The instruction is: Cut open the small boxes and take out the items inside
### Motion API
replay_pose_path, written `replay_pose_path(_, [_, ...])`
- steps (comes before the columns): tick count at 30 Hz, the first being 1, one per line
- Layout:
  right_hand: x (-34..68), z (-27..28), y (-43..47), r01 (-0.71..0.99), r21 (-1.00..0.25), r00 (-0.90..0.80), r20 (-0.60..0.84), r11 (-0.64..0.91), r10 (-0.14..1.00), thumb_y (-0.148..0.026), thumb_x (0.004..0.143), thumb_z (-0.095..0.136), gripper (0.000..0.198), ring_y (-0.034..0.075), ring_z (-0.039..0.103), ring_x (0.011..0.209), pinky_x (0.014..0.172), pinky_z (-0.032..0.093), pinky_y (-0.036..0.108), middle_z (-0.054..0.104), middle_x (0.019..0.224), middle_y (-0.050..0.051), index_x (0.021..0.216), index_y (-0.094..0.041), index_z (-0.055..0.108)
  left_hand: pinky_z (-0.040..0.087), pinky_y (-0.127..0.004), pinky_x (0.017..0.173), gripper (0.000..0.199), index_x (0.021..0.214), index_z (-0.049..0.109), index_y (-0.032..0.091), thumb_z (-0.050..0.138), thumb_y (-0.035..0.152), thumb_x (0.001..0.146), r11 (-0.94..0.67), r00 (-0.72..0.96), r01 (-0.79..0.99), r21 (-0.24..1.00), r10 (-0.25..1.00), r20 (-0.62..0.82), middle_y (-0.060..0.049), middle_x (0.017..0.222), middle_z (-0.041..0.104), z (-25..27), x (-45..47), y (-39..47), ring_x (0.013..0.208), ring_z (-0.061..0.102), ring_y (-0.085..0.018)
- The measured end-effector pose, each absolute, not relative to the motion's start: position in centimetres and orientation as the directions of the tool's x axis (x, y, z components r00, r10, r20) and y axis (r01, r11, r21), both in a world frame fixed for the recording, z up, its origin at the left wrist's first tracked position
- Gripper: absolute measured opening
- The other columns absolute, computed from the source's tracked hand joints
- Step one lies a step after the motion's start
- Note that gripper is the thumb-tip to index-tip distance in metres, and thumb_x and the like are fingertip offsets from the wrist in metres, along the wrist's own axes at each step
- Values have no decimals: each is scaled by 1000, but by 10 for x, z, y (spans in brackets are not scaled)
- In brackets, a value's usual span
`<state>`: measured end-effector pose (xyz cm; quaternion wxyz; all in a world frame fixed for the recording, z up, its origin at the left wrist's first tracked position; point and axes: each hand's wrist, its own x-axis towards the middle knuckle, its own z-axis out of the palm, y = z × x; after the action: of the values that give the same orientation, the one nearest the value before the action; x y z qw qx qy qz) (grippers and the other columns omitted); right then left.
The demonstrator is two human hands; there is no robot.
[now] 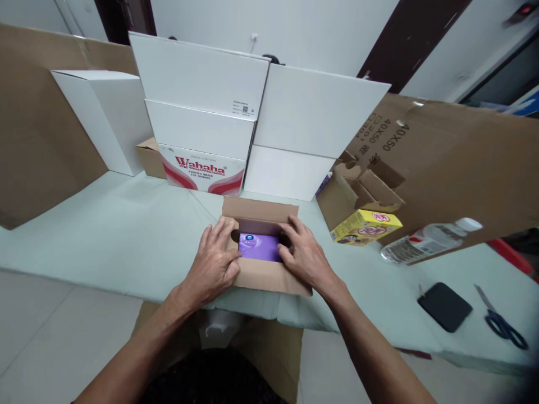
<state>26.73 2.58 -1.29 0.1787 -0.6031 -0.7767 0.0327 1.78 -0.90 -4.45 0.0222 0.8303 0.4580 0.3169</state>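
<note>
A small open cardboard box (261, 209) lies in front of me on the covered table, its long flaps folded out to the back and front. Inside it sits a purple pack (259, 247) with a blue round logo, which looks like a tissue pack. My left hand (217, 258) grips the box's left end, fingers over the flap there and thumb by the pack's front left corner. At the right end, my right hand (304, 253) clasps the box wall, its thumb near the pack's right edge. The palms hide parts of both end walls.
Behind the box stand a white Wahaha carton (204, 171) and a white panel (290, 171). To the right are an open brown carton (337, 193), a yellow box (366, 227), a water bottle (433, 241), a black pouch (445, 307) and scissors (501, 322).
</note>
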Motion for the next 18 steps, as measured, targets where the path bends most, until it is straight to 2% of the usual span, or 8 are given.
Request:
replay_pose_path(3, [282, -8, 22, 840, -483, -102, 310, 249, 945, -30, 88, 54, 52, 35, 53, 139, 112, 48, 53, 51, 156, 18, 138, -18, 62, 31, -66, 122, 36, 120, 76, 17, 57, 18, 89, -551, 311, 770, 321, 763, 566, -19, 166, 37, -48, 19, -13, 155, 32, -42])
replay_pose_path(5, [298, -6, 19, 756, -619, -8, 314, 211, 949, -33, 88, 53, 53, 32, 62, 130, 102, 55, 50, 58, 149, 16, 138, -20, 61, 34, -64, 121, 51, 140, 63, 12, 59, 22, 90, -494, 200, 793, 355, 763, 615, -25, 166, 34, -53, 16, -14, 154, 32, -43])
replay_pose_path(7, [317, -8, 16, 679, -720, 88, 276, 145, 957, -35, 88, 53, 54, 30, 68, 119, 93, 59, 46, 65, 140, 15, 140, -21, 59, 37, -64, 119, 62, 149, 52, 7, 59, 27, 90, -419, 83, 801, 428, 786, 613, -29, 164, 36, -59, 11, -13, 152, 35, -43])
replay_pose_path(9, [334, -15, 12, 645, -761, 164, 218, 63, 962, -37, 88, 54, 56, 29, 70, 114, 90, 59, 44, 71, 131, 15, 140, -19, 59, 40, -65, 117, 70, 152, 45, 5, 59, 31, 89, -363, 12, 777, 514, 826, 564, -30, 160, 41, -64, 6, -11, 149, 40, -44])
replay_pose_path(12, [347, -33, 7, 694, -720, 192, 152, -25, 970, -42, 89, 52, 57, 31, 69, 119, 100, 55, 46, 71, 134, 17, 139, -16, 62, 45, -63, 113, 78, 156, 39, 4, 59, 37, 87, -292, -23, 716, 634, 898, 440, -28, 152, 53, -68, 1, -9, 139, 53, -42])
replay_pose_path(15, [345, -47, 4, 778, -628, 138, 130, -26, 982, -43, 95, 41, 59, 30, 63, 131, 112, 48, 47, 64, 146, 15, 143, -15, 60, 53, -55, 105, 82, 158, 37, 4, 57, 40, 86, -172, -69, 657, 734, 956, 286, -26, 148, 58, -67, 3, -10, 125, 65, -37])
replay_pose_path(18, [339, -49, 4, 870, -492, 95, 155, -6, 983, -41, 99, 34, 59, 29, 61, 132, 109, 49, 43, 64, 146, 14, 146, -14, 57, 56, -49, 96, 86, 158, 36, 1, 54, 43, 86, -74, -111, 628, 774, 977, 184, -27, 144, 62, -63, 8, -14, 118, 69, -36])
